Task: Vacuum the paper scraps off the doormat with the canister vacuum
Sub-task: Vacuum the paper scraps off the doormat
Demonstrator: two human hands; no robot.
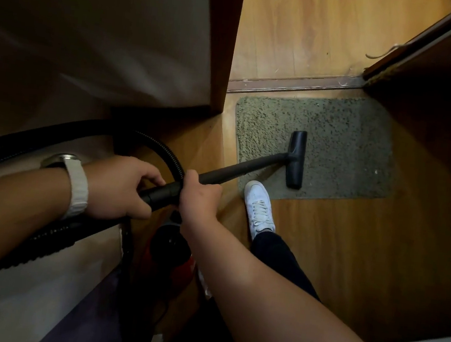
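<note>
My left grip (120,187) and right grip (198,196) clenched the vacuum wand (247,170). The floor nozzle (296,158) sat on the doormat (350,140), which looked nearly clean, with one pale scrap (375,171) right of the nozzle.

both hands (199,199) gripping wand (236,169), nozzle (296,158) on doormat (344,145)

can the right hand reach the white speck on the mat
Probably not directly: the right hand grips the wand, and the speck lies on the mat past the nozzle, at floor level.
</note>
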